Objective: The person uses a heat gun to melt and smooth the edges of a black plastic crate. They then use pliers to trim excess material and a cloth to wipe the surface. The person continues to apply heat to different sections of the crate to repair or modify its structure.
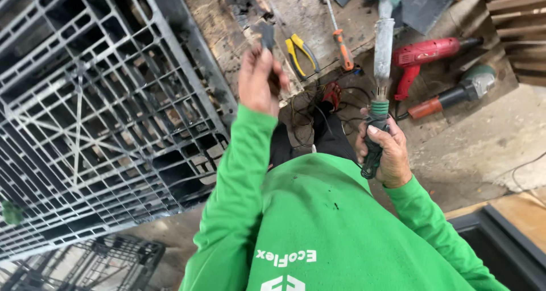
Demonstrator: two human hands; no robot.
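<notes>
White printed logo and lettering label (285,268) on green shirt back, bottom centre; no packages, signs, screens.

We look down on a rough concrete floor (478,149), dusty and stained, under flat daylight. To one side a large black plastic pallet (96,114) fills the view — its open grid scuffed and grey — with a second pallet (85,265) lower down. A worn wooden board (227,23) lies ahead, and slatted timber (520,23) sits at the far corner.
</notes>
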